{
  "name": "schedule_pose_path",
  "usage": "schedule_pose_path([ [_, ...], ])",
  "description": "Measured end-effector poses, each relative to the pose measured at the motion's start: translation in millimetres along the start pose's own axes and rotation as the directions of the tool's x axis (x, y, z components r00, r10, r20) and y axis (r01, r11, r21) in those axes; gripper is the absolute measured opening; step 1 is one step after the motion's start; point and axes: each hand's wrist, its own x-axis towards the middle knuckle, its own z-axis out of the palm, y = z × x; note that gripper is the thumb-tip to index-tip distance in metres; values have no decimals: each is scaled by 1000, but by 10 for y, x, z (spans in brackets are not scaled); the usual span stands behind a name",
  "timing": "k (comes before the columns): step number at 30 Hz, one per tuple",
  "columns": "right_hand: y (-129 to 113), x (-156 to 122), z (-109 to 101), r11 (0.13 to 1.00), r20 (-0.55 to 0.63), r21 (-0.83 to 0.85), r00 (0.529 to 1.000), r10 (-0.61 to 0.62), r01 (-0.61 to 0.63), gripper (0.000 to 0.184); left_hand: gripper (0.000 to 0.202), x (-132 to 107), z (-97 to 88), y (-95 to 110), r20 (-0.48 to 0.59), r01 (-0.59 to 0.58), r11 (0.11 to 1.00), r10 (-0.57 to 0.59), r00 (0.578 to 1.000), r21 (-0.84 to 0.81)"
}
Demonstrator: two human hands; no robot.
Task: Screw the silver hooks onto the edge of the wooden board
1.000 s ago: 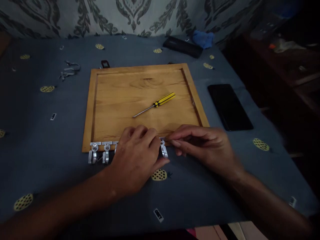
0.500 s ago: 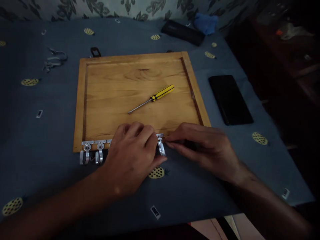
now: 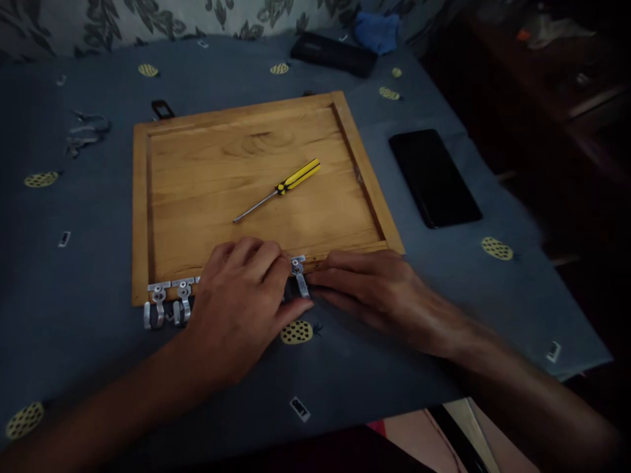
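A framed wooden board (image 3: 256,151) lies flat on the table, with several silver metal hooks (image 3: 183,295) along its near edge. My left hand (image 3: 241,305) covers the middle of that edge, fingers curled over it. Its thumb and forefinger close around the rightmost hook (image 3: 298,269), where a screw head shows. My right hand (image 3: 379,286) is just right of this hook, against the board's near edge. Its fingers are pressed together, and their tips are partly hidden. On the board rests a screwdriver (image 3: 298,176) with a yellow and black handle, touched by neither hand.
A black phone (image 3: 434,177) lies to the right of the board. At the back are a dark case (image 3: 332,54) and a blue cloth (image 3: 378,31). Loose metal pieces (image 3: 86,135) lie at the left, and a dark latch (image 3: 162,109) shows behind the board.
The view has shifted, moving the whole scene left. My right hand has turned and lowered from a pinch beside the rightmost hook to lie against the board's edge. My left hand keeps its place.
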Motion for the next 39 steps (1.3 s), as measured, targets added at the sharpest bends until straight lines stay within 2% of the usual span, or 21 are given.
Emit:
schedule_pose_path([
  [5, -34, -9, 35, 998, 17, -33, 999, 45, -44, 23, 35, 16, -4, -4, -6, -6, 1000, 6, 1000, -3],
  [9, -59, 6, 24, 998, 44, -54, 999, 32, -30, 28, 37, 14, 0, -7, 8, -3, 1000, 3, 1000, -2],
  [14, -52, -13, 76, 993, 22, -120, 1000, 20, -17, 23, 35, 16, 1, -8, 28, 6, 1000, -6, 1000, -5],
  [25, -74, 18, 82, 993, -5, -116, 1000, -16, 16, 31, 31, 16, 36, -22, -49, -28, 999, 27, 998, -29],
  [29, -69, 7, 37, 1000, -25, -29, 1000, -5, 4, 25, 32, 6, 37, -25, -45, -29, 999, 27, 999, -32],
  [32, -88, -2, -1, 993, -55, 117, 998, 38, -32, 16, 33, 0, 33, -25, -35, -28, 999, 27, 999, -33],
  [35, -114, -8, -23, 968, -86, 229, 988, 127, -104, 8, 33, -3, 34, -25, -36, -32, 999, 30, 999, -33],
  [39, -118, 5, -39, 906, -71, 356, 961, 269, -227, 7, 33, -1, 31, -28, -34, -32, 999, 31, 999, -36],
])
